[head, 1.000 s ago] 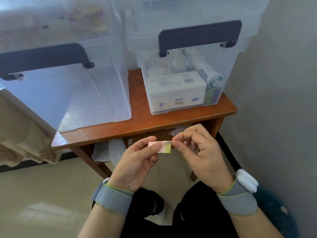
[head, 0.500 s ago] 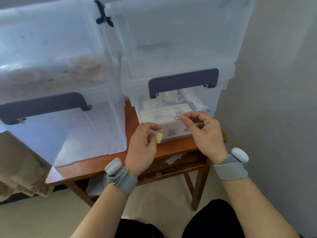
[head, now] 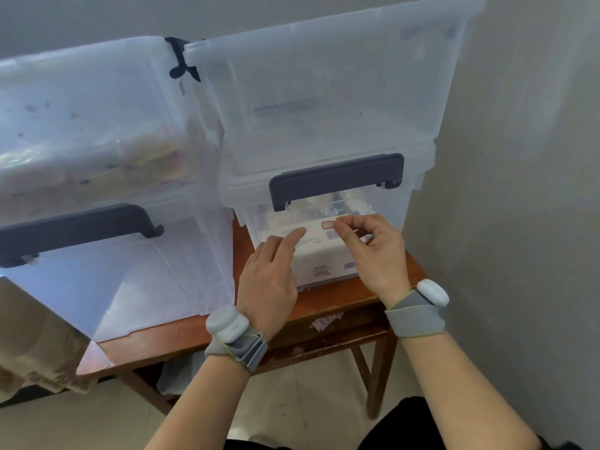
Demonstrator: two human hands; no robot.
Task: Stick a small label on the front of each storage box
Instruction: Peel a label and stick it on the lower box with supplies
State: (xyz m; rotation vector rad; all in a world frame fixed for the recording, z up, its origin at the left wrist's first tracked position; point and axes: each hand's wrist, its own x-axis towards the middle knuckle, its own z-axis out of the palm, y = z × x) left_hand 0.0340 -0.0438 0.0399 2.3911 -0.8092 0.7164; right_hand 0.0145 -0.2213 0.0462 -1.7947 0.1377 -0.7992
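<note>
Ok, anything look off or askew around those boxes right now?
Mostly fine. One oddity: the large left storage box overhangs the wooden table at its front-left corner. The label sits level in the right hand.

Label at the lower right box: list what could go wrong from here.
1. The label hangs from the right hand by one end, so it may go on crooked or fold.
2. The left hand index finger is close; a press too early could crease it.
3. The lower right box carries another box; hard pushing may shift the stack.
</note>
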